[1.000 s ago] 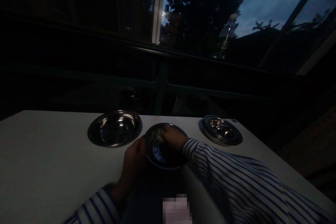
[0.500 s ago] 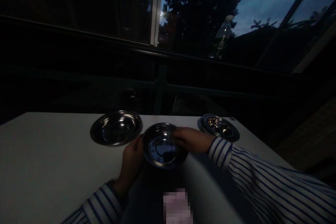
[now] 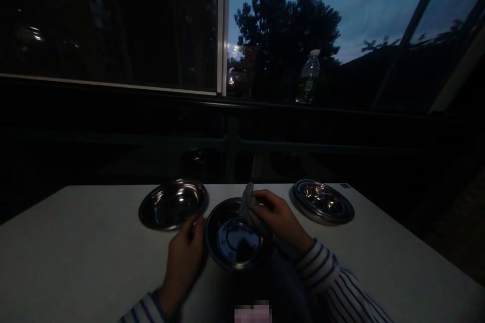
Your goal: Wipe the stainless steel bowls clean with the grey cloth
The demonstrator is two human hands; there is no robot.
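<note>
A round, shiny metal bowl (image 3: 231, 257) is at the middle of the white table, close to me, and its inside faces up. My left hand (image 3: 184, 252) is at the bowl's left side, its fingers curled at the rim; the far fingertips are partly hidden in the dim light. My right hand (image 3: 278, 217) pinches a crumpled greyish cloth (image 3: 250, 209) over the bowl's right rim. Part of the cloth stands up above the fingers, and the rest hangs down inside the bowl.
Another shallow metal dish (image 3: 170, 212) lies at the back left of the white table (image 3: 87, 257). Stacked metal dishes (image 3: 322, 204) stand at the back right. Beyond the table, a plastic bottle (image 3: 308, 81) with a green label stands by the window.
My right hand has lifted a little at the bowl's right rim, and the cloth in it now shows clearly. The view has tilted up, so everything sits lower.
</note>
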